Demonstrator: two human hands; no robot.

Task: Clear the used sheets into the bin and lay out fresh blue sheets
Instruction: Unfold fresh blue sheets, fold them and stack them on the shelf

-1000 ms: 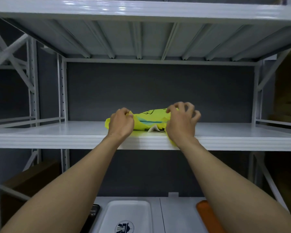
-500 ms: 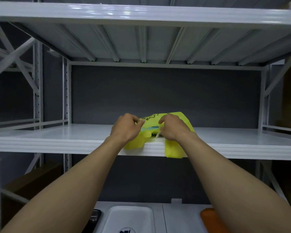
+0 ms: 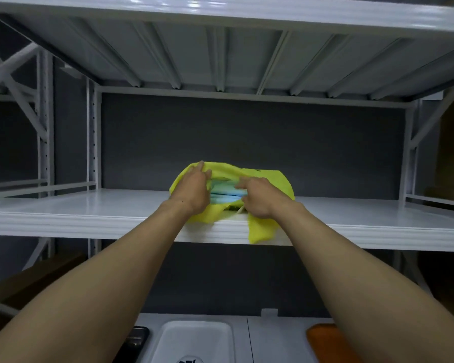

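**Pulling fresh blue sheets out of the bag, on the shelf**

Step, as I read it: open the pouch and extract the fresh stack.

- yellow bag [image 3: 269, 179] sits at the front edge of the shelf [image 3: 89, 213], roughly mid-span. One corner hangs over the lip.
- blue sheets [image 3: 224, 194] are inside the bag mouth, showing as a flat stack in the gap between the two hands.
- left hand [image 3: 194, 192]: fingers and thumb pinch the bag's upper rim and hold it up and back. The stack is just right of the thumb, near but not touching as far as I can see.
- right hand [image 3: 260, 199]: index finger lies along the top of the stack's right end, other fingers curled under. Can't tell whether they've clamped on the sheets or on the bag's lower lip.

To do it well:
- Hold the mouth wide with the left hand.
- Grip the whole stack by its edge, not just the top ply.
- Draw it straight toward the front edge.
- Pin the bag to the shelf, or it may slide off with the sheets.
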